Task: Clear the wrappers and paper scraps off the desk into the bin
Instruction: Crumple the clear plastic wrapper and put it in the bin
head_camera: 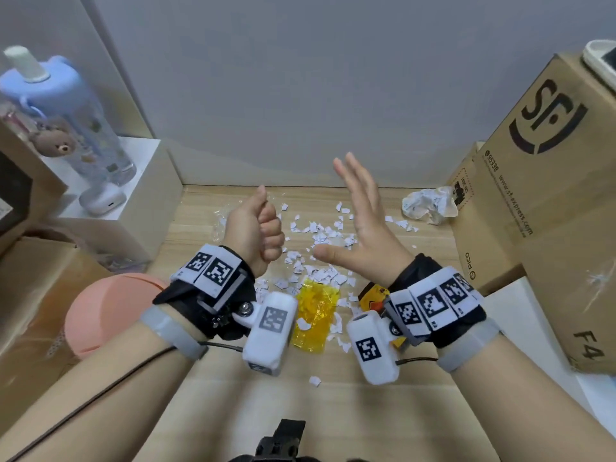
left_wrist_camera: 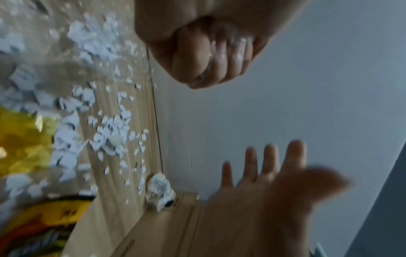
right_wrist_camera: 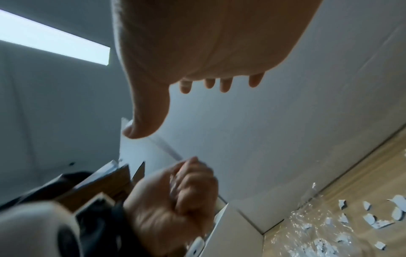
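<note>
Paper scraps [head_camera: 316,248] litter the desk [head_camera: 383,388] below and between both raised hands. Left hand [head_camera: 256,228]: fist clenched, thumb up; contents, if any, can't be made out. Yellow wrapper [head_camera: 313,311] lies beneath the wrists. Right hand [head_camera: 363,235]: fingers spread, holding nothing; crumpled paper [head_camera: 426,205] just right of it.

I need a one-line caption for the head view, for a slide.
Above a wooden desk strewn with white paper scraps and a yellow plastic wrapper, the left hand is fisted, the right hand open.
</note>
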{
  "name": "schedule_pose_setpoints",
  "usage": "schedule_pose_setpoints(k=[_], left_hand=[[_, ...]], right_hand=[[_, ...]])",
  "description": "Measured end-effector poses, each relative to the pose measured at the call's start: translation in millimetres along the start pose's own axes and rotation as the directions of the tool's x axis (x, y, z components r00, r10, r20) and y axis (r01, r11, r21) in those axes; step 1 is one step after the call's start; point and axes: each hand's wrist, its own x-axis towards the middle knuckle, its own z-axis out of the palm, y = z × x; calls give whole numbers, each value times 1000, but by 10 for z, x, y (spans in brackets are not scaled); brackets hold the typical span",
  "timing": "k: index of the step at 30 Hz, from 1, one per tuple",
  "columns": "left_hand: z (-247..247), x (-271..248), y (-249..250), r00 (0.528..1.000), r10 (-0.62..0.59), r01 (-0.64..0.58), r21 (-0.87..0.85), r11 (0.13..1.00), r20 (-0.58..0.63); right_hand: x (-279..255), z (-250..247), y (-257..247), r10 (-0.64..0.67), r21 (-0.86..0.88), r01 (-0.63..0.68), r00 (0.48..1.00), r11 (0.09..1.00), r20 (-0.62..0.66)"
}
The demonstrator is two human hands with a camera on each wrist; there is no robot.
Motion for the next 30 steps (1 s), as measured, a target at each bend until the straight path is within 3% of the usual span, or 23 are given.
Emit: schedule_pose_setpoints(k=[2,5,8,12,13,15,16,18,20,22,25,27,30], left_hand=[[142,-71,-24,993,-27,30,-27,999,115],[337,-195,-36,939,-71,137,-178,975,336],[326,-242,35,883,-117,260,-265,928,455],[237,-242,50,819,-199,389,-265,882,539],[230,-236,29,829,-210,361,-209,909,518],[146,-193,-14,935,-176,191,-21,981,308],[79,-189,-9,976,-85,81,29,996,200],[-116,-199,43,996,79,-81,58,995,45],[-347,-252,86,982,185,-182,68,981,-46],[-587,-312,130,942,306,-288,137,948,-136],[-1040,-461,219,825,498,-421,296,857,-268],[-1406,-614,203,759,586,-444,432,785,-284],[-1866,-839,82,744,613,-374,593,713,-268]], right_hand=[[23,98,-80,-112,-85,117,992,990,56],[92,240,-125,-220,-197,239,969,951,112],[131,259,-57,-253,-17,253,967,967,36],[115,370,-81,-344,-25,347,914,938,-218],[126,372,-87,-331,-1,346,897,938,-294],[155,316,-62,-252,77,316,862,946,-440],[177,276,-32,-168,125,260,854,957,-492],[237,251,31,42,227,84,865,970,-500],[281,339,91,149,257,-35,886,966,-438],[304,491,79,175,309,-57,912,949,-370],[314,757,41,183,370,-68,941,927,-286],[319,945,-28,196,411,-89,954,907,-225],[339,1217,-161,152,439,-88,982,894,-112]])
